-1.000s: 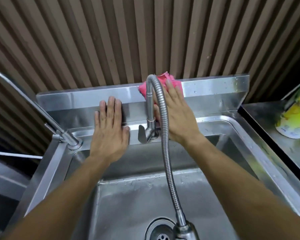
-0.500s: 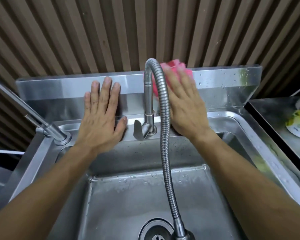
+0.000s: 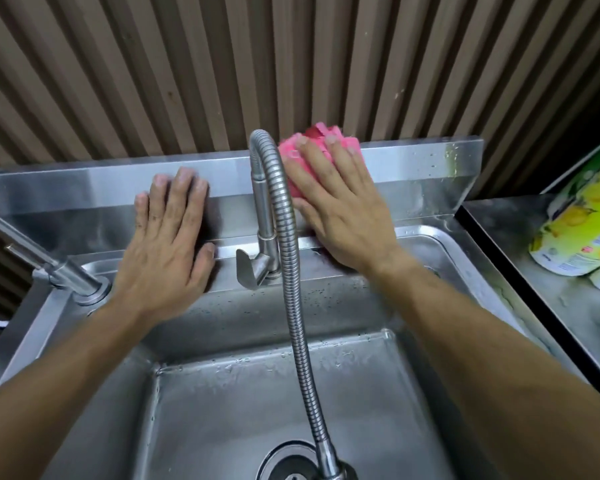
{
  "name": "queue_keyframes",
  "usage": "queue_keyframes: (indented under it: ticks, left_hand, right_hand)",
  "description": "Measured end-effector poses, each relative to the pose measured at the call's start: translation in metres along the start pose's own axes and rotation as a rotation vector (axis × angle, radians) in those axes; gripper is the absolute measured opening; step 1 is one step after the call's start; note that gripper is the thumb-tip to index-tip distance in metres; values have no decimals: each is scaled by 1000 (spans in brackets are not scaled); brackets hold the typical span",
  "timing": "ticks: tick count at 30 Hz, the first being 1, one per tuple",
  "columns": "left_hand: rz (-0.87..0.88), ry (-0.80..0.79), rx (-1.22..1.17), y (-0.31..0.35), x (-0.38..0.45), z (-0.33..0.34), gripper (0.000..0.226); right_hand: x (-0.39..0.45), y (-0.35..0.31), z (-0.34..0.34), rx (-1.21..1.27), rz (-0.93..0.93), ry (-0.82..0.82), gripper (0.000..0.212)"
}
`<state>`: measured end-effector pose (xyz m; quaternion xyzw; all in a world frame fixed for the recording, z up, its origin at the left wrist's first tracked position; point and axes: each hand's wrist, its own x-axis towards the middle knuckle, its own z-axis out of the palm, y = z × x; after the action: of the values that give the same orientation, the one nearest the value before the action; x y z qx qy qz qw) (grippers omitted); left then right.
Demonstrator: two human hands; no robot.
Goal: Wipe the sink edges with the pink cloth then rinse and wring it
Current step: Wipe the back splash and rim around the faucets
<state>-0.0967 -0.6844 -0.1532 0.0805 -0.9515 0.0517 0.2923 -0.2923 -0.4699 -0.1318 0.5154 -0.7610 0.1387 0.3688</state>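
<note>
The pink cloth lies against the steel backsplash behind the sink, just right of the faucet. My right hand presses flat on it, fingers spread, so most of the cloth is hidden; only its top and left edges show. My left hand rests flat and empty on the backsplash and rear sink ledge, left of the faucet. The flexible metal faucet hose arches up between my hands and curves down into the basin. Its lever handle sits at the base.
A second tap slants in from the left at the sink's rear corner. The drain is at the bottom of the basin. To the right, a steel counter holds a yellow-green packet. A ribbed brown wall rises behind.
My right hand has slid the pink cloth rightward along the backsplash, away from the faucet. The left hand stays flat in about the same spot. The camera view has shifted slightly.
</note>
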Motion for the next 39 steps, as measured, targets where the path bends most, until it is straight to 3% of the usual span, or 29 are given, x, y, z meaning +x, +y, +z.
queue_keyframes:
  ticks: [3,6,10,14,16,19,21,24,27,30,33,35,36,39]
  left_hand:
    - [41,-69,-5,-7,-14,-2,75]
    - [-93,-94,-6,-7,-22,0,83]
    - [-75,-57,27,-7,-16,2,89]
    - [-97,-31,31,-11,0,-1,92]
    - [-108,-20,43,-8,2,1,93]
    - [-117,-8,32,-5,0,4,97]
    - [-98,-9,39,-4,3,4,97]
    - [57,41,94,3,20,2,86]
    - [102,99,98,16,42,1,73]
    - [93,112,98,18,45,7,70]
    - [77,154,99,20,43,15,70]
    - [57,182,80,22,44,20,68]
    - [49,192,72,22,44,22,67]
    - [44,198,70,22,43,23,66]
  right_hand:
    - [-30,34,-16,23,333,5,56]
    - [-29,22,-14,36,442,25,56]
    - [-6,-27,-1,25,186,-46,62]
    - [-6,-4,-7,-50,37,-50,58]
    - [-19,15,-13,-56,208,-29,56]
    - [-26,25,-19,-8,677,61,56]
    - [-5,0,-15,22,778,65,56]
    - [11,-50,-2,49,380,-71,63]
    - [4,-33,-1,8,79,-97,60]
    - [-12,6,-10,-68,124,-81,56]
    - [-19,3,-10,2,507,38,57]
    - [-4,-28,-1,20,629,73,59]
    - [4,-43,3,37,565,61,60]
    - [9,-49,11,63,119,-16,61]
